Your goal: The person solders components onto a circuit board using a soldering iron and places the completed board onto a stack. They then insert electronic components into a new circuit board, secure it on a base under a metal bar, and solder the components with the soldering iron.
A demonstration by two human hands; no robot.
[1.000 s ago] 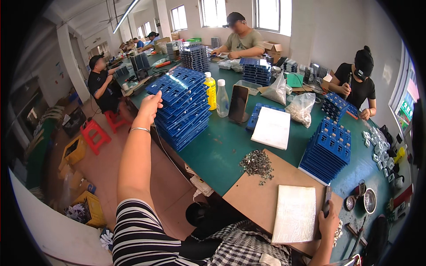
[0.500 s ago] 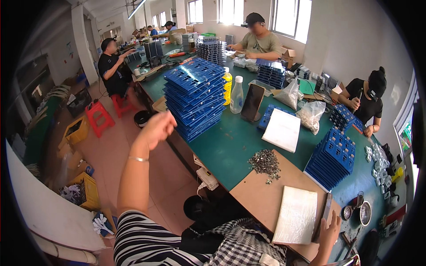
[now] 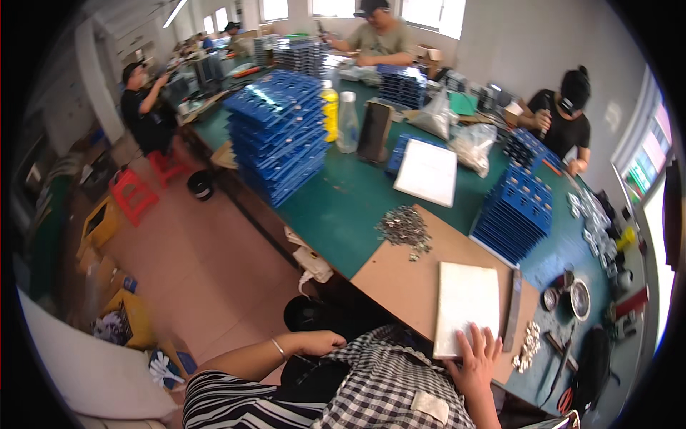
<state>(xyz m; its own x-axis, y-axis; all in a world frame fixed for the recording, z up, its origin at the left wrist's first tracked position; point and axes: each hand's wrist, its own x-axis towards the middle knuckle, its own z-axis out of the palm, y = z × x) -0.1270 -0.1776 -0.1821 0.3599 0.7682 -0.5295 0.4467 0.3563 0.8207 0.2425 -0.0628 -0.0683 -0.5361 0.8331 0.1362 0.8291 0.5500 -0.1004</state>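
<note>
My right hand lies with fingers spread on the lower edge of a white, block-like pad. The pad rests on a brown board at the table's near edge. A dark flat metal bar stands just right of the pad. My left hand is low beside my checked apron, its fingers curled closed, and nothing shows in it. Small metal pieces are heaped at the board's far corner. Beyond the left hand, a tall stack of blue panels stands on the green table.
A second blue panel stack stands right, beside a white sheet. Bottles and a phone are behind. Metal bowls, a hammer-like tool and small pale parts lie right. Co-workers sit around the table.
My left hand has dropped from beside the tall blue stack to my apron. My right hand has moved left onto the white pad. The view has tilted downward.
</note>
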